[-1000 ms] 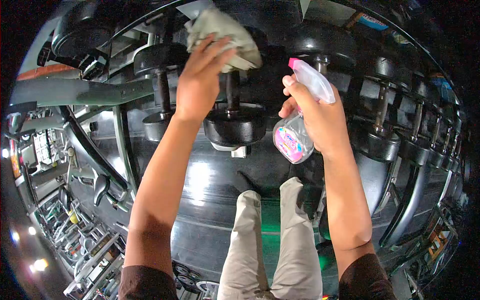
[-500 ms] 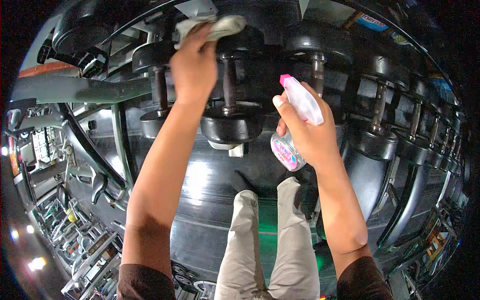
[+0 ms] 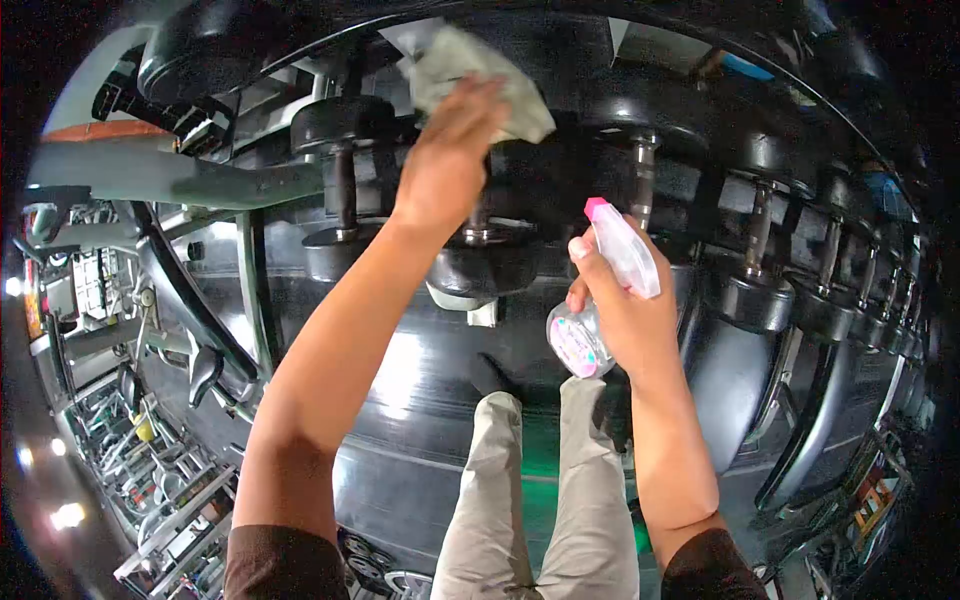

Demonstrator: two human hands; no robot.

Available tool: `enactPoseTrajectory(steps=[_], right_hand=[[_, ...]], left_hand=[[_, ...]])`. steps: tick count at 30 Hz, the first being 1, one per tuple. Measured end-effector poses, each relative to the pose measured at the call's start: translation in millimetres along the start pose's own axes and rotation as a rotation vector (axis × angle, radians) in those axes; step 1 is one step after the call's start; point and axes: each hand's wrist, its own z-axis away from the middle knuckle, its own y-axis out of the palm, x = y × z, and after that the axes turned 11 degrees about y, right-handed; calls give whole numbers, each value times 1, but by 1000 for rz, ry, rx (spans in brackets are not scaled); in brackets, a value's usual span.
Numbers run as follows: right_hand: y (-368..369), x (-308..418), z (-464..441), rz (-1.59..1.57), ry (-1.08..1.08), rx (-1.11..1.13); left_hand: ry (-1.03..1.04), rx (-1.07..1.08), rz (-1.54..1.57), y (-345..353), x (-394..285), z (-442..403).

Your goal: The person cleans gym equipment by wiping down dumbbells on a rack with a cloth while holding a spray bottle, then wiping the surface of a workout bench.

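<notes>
A pale cloth [image 3: 490, 85] lies under the fingers of my left hand [image 3: 445, 165], over the far head of a black dumbbell [image 3: 482, 268]. That hand is slightly blurred, and the cloth hides the far head. My right hand [image 3: 628, 315] is wrapped round the neck of a clear spray bottle [image 3: 575, 345] with a white and pink trigger head and a pink label. The bottle hangs in front of another dumbbell [image 3: 643, 185], apart from it.
More black dumbbells [image 3: 758, 235] run along the rack to the right, and one [image 3: 343, 190] stands left of my left hand. Padded benches [image 3: 735, 385] are at the lower right. Grey machine frames [image 3: 150, 178] fill the left side. My legs are below.
My left hand swung left with the bunched cloth, then back right, where the cloth is now spread wider. My right hand and the bottle moved lower.
</notes>
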Motion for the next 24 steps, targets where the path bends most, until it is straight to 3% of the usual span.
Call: enactPoseTrajectory(steps=[3,5,7,8,10,11,13,15,17,18,21,24], right_hand=[[-3,0,6,-57,25,12],[-7,-2,9,-40,9,16],[-10,-1,13,-93,23,13],[-13,-2,15,-102,18,21],[-20,-4,16,-105,34,45],[-21,-5,17,-113,33,44],[-26,-5,19,-129,37,32],[-30,-5,21,-139,47,25],[-33,-4,19,-143,50,26],[-33,-5,19,-141,41,25],[-32,-7,17,-140,51,27],[-30,-8,17,-141,53,21]], left_hand=[[-386,-191,17,-6,-6,13],[-868,6,4,-15,-4,13],[-1172,-271,517,8,22,37],[-1168,-274,514,16,22,40],[-1412,-683,789,25,16,33],[-1407,-678,785,26,13,33],[-1032,-566,540,17,-6,24],[-1036,-442,439,16,-15,18],[-634,-341,70,22,-12,20],[-629,-338,73,21,-15,12],[-257,-71,-185,19,-25,-10],[107,197,-159,44,-35,-33]])
